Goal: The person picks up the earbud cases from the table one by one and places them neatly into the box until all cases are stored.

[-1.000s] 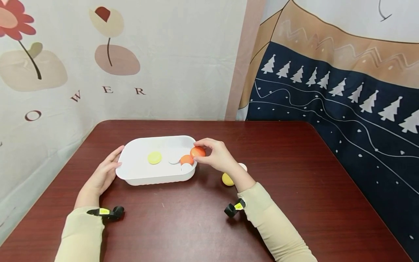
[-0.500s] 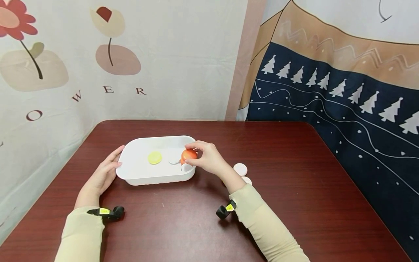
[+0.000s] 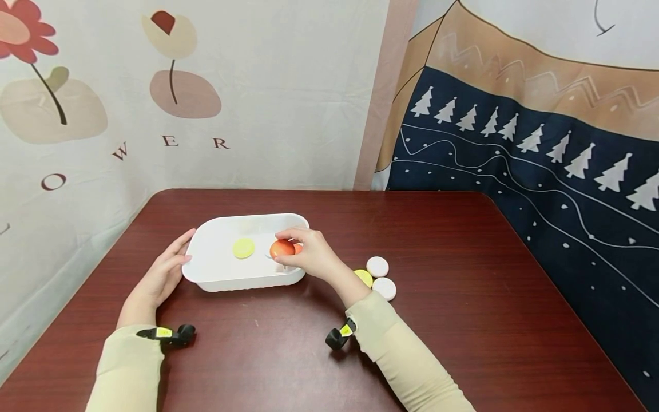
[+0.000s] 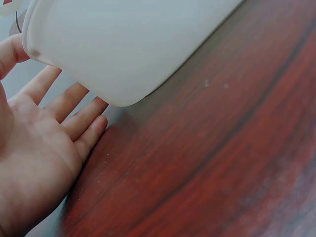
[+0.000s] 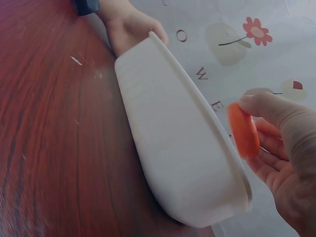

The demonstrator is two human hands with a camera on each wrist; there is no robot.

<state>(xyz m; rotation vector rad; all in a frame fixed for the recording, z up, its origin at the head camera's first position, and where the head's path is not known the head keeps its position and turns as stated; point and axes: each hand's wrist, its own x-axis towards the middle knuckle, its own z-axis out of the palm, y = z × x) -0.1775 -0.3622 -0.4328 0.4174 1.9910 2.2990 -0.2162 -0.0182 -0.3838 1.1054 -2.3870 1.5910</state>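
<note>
My right hand (image 3: 314,252) pinches a thick round orange disc (image 3: 281,249) between thumb and fingers, over the right part of a white plastic basin (image 3: 237,283). In the right wrist view the orange disc (image 5: 243,131) is held on edge, just above the basin's rim. Behind it a second orange disc (image 3: 298,248) shows in part inside the basin. A yellow disc (image 3: 243,248) lies flat in the basin, left of the held one; a white disc is mostly covered. My left hand (image 3: 159,274) rests against the basin's left end, its fingers (image 4: 74,103) fairly straight and spread.
Right of the basin, a yellow disc (image 3: 363,278), partly behind my right wrist, and two white discs (image 3: 377,266) lie close together on the dark red table (image 3: 443,257). Printed cloths hang behind the table's far edge.
My right hand has carried the orange disc leftward, from the basin's right rim to over its inside. The discs on the table have come into view from behind the forearm. The left hand stays put.
</note>
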